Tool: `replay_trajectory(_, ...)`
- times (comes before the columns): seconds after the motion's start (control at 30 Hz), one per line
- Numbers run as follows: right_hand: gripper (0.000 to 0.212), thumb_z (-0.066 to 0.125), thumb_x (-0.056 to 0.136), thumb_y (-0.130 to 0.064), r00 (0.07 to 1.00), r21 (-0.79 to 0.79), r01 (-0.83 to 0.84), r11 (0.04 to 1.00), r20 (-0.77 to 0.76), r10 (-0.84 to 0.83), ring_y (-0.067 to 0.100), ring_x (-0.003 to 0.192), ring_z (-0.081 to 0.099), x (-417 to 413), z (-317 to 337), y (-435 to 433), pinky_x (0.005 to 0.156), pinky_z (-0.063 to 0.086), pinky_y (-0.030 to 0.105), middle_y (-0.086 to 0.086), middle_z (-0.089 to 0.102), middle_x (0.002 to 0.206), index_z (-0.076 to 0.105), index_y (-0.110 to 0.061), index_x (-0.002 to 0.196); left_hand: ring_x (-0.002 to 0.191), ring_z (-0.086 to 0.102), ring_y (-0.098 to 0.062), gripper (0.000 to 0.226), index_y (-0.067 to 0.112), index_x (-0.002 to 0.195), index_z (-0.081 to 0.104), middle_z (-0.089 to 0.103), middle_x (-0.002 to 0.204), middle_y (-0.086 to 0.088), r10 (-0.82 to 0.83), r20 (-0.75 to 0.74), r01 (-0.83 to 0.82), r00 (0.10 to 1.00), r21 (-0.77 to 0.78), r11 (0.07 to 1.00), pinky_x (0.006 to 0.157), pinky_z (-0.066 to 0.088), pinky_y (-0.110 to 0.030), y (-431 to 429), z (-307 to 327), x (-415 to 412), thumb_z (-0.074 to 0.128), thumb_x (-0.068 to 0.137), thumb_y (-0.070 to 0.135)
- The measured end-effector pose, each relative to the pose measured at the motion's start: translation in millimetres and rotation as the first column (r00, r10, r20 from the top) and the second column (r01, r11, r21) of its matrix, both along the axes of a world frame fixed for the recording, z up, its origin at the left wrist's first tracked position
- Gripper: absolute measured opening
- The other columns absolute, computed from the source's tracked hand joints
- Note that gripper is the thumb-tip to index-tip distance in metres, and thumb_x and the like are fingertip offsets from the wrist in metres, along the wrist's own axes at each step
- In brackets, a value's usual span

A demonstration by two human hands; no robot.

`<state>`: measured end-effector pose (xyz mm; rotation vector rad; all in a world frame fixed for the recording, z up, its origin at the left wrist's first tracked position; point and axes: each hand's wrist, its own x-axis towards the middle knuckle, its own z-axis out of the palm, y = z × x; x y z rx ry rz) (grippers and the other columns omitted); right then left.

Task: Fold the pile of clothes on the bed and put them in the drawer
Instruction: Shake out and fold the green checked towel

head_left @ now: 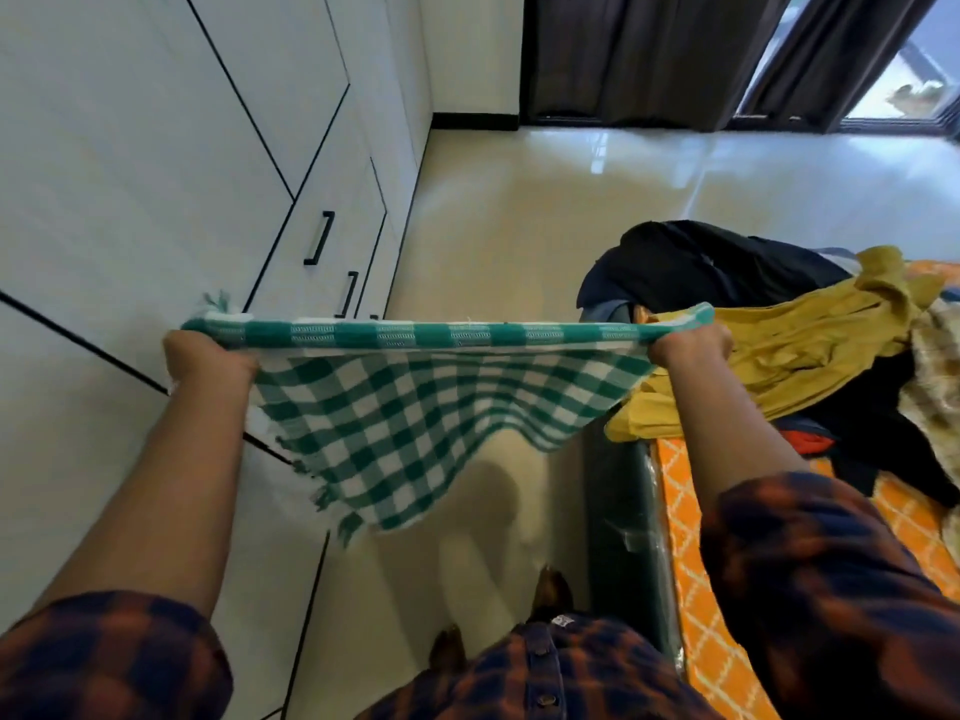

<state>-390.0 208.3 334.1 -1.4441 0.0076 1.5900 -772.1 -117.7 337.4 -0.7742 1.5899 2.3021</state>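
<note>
Held checked towel (415, 402) taut mid-frame, left hand (208, 356) and right hand (688, 348) fingers clenched on corners; next, I judged, halve it.

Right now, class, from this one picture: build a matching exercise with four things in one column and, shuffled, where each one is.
1 checked cloth
2 mustard garment
3 black handle
4 orange sheet

a on a white drawer front
b held between left hand and right hand
c spread over the bed
d draped over dark clothes

Pairs: 1-b, 2-d, 3-a, 4-c
</note>
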Motion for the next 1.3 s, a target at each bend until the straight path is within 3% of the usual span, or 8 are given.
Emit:
replay_trajectory(0.1, 0.031, 0.05, 0.098, -0.03, 0.987, 0.011, -0.104, 0.995, 0.123, 0.102, 0.031, 0.112, 0.061, 9, -30, -15, 0.088, 0.053, 0.042, 0.014, 0.061, 0.133, 0.063, -0.009, 0.117, 0.098, 0.064, -0.022, 0.042, 0.005, 0.13, 0.057, 0.062, 0.126, -0.01, 0.048, -0.012, -0.049, 0.999, -0.225, 0.973, 0.086, 0.058, -0.038, -2, -6, 47, 0.036, 0.105, 0.031)
replay_trajectory(0.2, 0.016, 0.059, 0.093, -0.027, 0.834, 0.05, -0.431, 0.901, 0.403, 0.376, 0.021, 0.081, 0.064, -1, -59, -57, 0.066, 0.052, 0.032, 0.009, 0.067, 0.102, 0.066, -0.013, 0.094, 0.096, 0.065, -0.028, 0.05, 0.003, 0.126, 0.056, 0.064, 0.117, -0.014, -0.355, -0.066, 0.282, 0.933, -0.48, 0.831, 0.072, 0.053, -0.034, 19, -25, 117, 0.041, 0.104, 0.045)
replay_trajectory(0.3, 0.024, 0.057, 0.091, -0.021, 0.464, 0.144, -0.855, 0.499, 0.642, 0.61, 0.016, 0.063, 0.051, -41, -56, -117, 0.06, 0.042, 0.032, 0.003, 0.055, 0.067, 0.06, -0.018, 0.067, 0.084, 0.063, -0.025, 0.045, 0.013, 0.097, 0.062, 0.064, 0.091, -0.007, -0.793, 0.034, 0.598, 0.609, -0.677, 0.43, 0.068, 0.045, -0.031, 43, -35, 186, 0.036, 0.105, 0.05)
replay_trajectory(0.37, 0.035, 0.056, 0.091, -0.012, 0.308, 0.196, -0.948, 0.25, 0.767, 0.563, 0.011, 0.054, 0.039, -70, -46, -154, 0.055, 0.031, 0.03, -0.001, 0.043, 0.055, 0.051, -0.017, 0.057, 0.087, 0.062, -0.022, 0.047, 0.014, 0.1, 0.067, 0.066, 0.094, -0.007, -0.876, 0.019, 0.664, 0.481, -0.66, 0.351, 0.076, 0.048, -0.033, 58, -38, 224, 0.036, 0.105, 0.049)
replay_trajectory(0.73, 0.044, 0.067, 0.095, -0.03, 0.396, 0.274, -0.914, 0.299, 0.763, 0.511, 0.008, 0.047, 0.045, -86, -27, -215, 0.05, 0.04, 0.03, -0.006, 0.053, 0.05, 0.061, -0.008, 0.057, 0.101, 0.068, -0.02, 0.065, 0.017, 0.106, 0.074, 0.074, 0.103, -0.005, -0.85, -0.102, 0.742, 0.517, -0.442, 0.505, 0.096, 0.052, -0.049, 42, -42, 244, 0.037, 0.082, 0.064)
replay_trajectory(0.97, 0.032, 0.062, 0.084, -0.009, 0.198, 0.33, -0.939, -0.096, 0.747, 0.635, 0.02, 0.09, 0.067, -74, -18, -224, 0.087, 0.056, 0.037, 0.004, 0.07, 0.093, 0.078, -0.024, 0.107, 0.092, 0.071, -0.025, 0.05, 0.012, 0.095, 0.071, 0.074, 0.095, -0.009, -0.759, -0.126, 0.691, 0.638, -0.341, 0.637, 0.085, 0.057, -0.043, 34, -41, 238, 0.041, 0.103, 0.051)
replay_trajectory(1.13, 0.059, 0.061, 0.075, -0.008, 0.353, 0.392, -0.914, 0.103, 0.645, 0.678, 0.015, 0.079, 0.062, -35, -38, -226, 0.074, 0.057, 0.03, 0.007, 0.062, 0.091, 0.058, -0.028, 0.13, 0.077, 0.06, -0.022, 0.042, 0.015, 0.083, 0.057, 0.062, 0.08, -0.001, -0.698, -0.101, 0.611, 0.709, -0.406, 0.68, 0.067, 0.046, -0.032, 35, -36, 232, 0.038, 0.106, 0.044)
replay_trajectory(1.3, 0.065, 0.076, 0.083, -0.018, -0.028, -0.031, -0.999, -0.006, 0.779, 0.626, 0.016, 0.092, 0.071, 12, -106, -239, 0.081, 0.06, 0.038, -0.003, 0.071, 0.103, 0.042, -0.037, 0.135, 0.061, 0.057, -0.01, 0.035, 0.019, 0.081, 0.052, 0.058, 0.075, 0.002, -0.6, -0.139, 0.551, 0.788, -0.276, 0.787, 0.051, 0.048, -0.02, 46, -8, 230, 0.038, 0.108, 0.036)
